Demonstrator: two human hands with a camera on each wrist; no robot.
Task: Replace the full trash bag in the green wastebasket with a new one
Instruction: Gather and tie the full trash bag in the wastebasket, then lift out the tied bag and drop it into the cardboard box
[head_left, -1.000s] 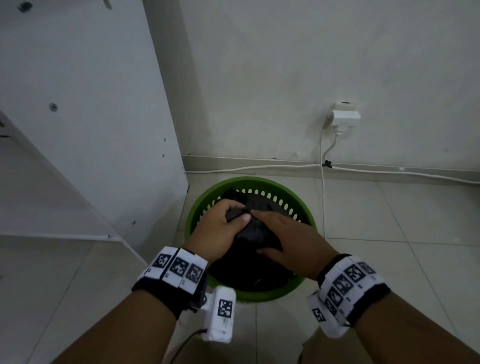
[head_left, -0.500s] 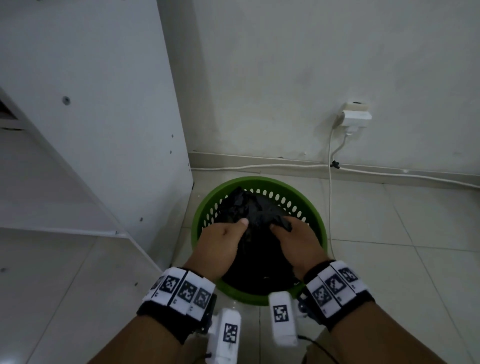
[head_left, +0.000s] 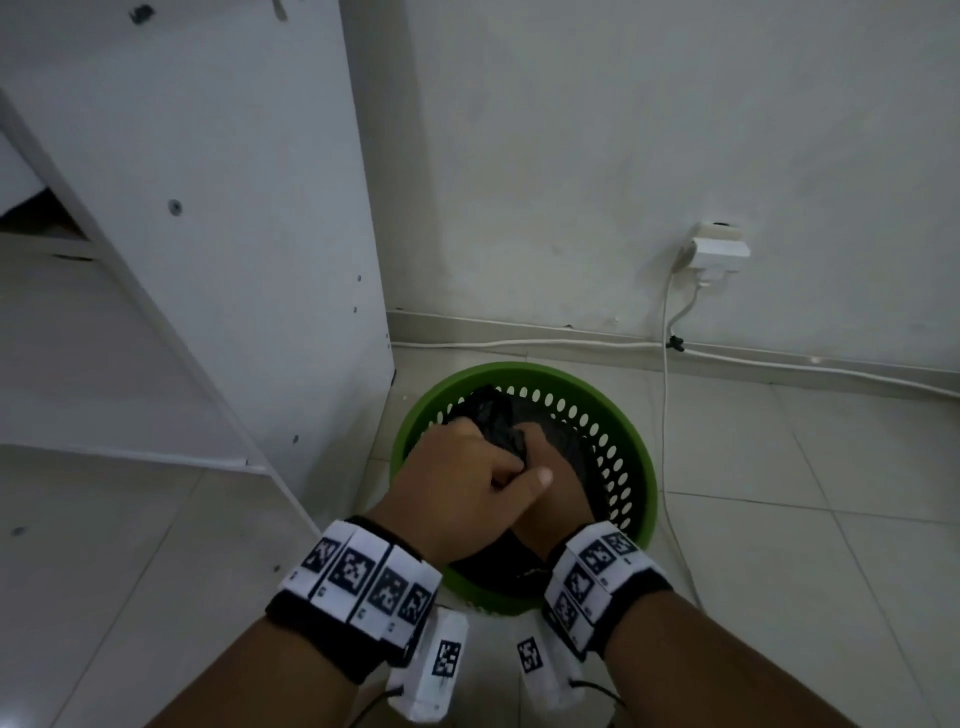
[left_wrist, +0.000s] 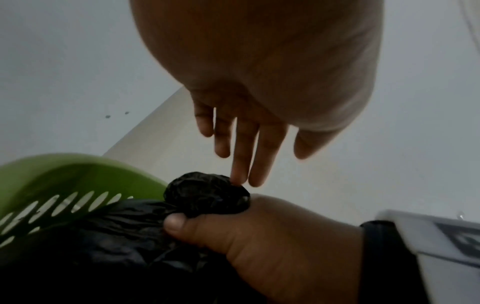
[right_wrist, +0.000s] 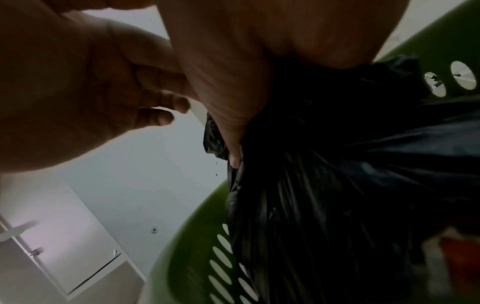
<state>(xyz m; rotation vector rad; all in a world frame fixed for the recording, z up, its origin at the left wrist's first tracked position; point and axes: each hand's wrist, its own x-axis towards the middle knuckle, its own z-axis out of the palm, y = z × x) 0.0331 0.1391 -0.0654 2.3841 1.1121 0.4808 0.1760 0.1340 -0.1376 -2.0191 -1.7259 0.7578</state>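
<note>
The green wastebasket (head_left: 641, 467) with a perforated wall stands on the floor by the wall. Inside it sits the full black trash bag (head_left: 491, 413), its top gathered into a bunch. My right hand (head_left: 556, 499) grips the bag's neck in a fist, and the bunch (left_wrist: 207, 193) sticks out above the thumb. My left hand (head_left: 457, 478) lies over the right one. In the left wrist view its fingers (left_wrist: 240, 164) are straight, their tips touching the bunch. The right wrist view shows the bag (right_wrist: 337, 185) hanging pleated below my right hand (right_wrist: 228, 92) inside the basket (right_wrist: 187, 236).
A white cabinet (head_left: 234, 208) stands close on the basket's left. A wall socket with a plug (head_left: 719, 249) is up on the right, and a white cable (head_left: 519, 343) runs along the skirting behind the basket. Tiled floor (head_left: 779, 519) lies to the right.
The two hands, apart on the bag's top half a second ago, have come together. The right hand now grips the neck and the left has moved over it.
</note>
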